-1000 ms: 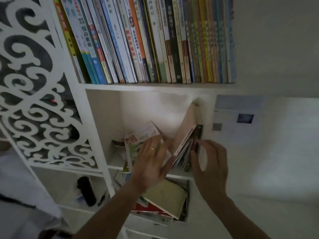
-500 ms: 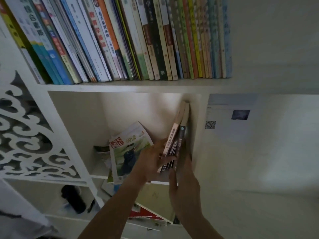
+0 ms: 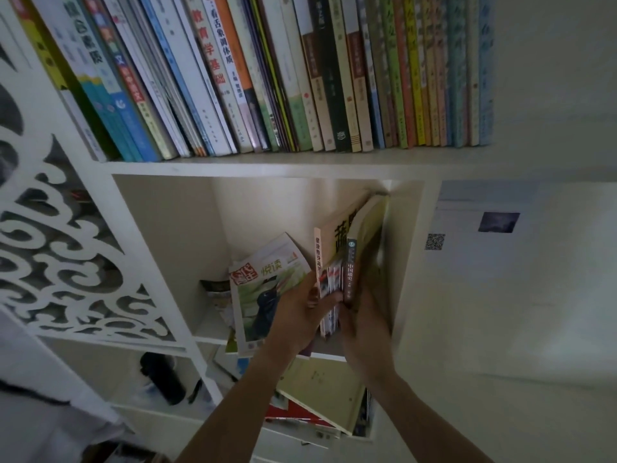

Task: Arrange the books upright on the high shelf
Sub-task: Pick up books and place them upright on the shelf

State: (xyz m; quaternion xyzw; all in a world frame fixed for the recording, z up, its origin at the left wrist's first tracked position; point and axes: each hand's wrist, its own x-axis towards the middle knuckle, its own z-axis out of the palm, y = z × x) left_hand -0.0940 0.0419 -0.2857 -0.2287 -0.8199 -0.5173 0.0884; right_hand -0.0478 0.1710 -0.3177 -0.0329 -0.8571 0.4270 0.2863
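A small group of books (image 3: 350, 248) stands nearly upright against the right wall of a white shelf cubby (image 3: 160, 248). My left hand (image 3: 297, 309) grips their lower left side, thumb across the spines. My right hand (image 3: 362, 325) presses flat against their right side, next to the cubby wall. A magazine with a green cover (image 3: 267, 289) leans behind my left hand, with another curled magazine (image 3: 215, 290) to its left. A long row of upright books (image 3: 267, 71) fills the shelf above.
Loose books (image 3: 320, 396) lie in a pile in the cubby below. A dark bottle (image 3: 163, 379) stands in the lower left cubby. A white carved screen (image 3: 66, 262) lies at the left, and a white wall with a QR label (image 3: 435, 241) at the right.
The leaning books have been pushed upright against the right wall. My right hand moved from the outer wall edge in beside the books; my left closed on their left side.
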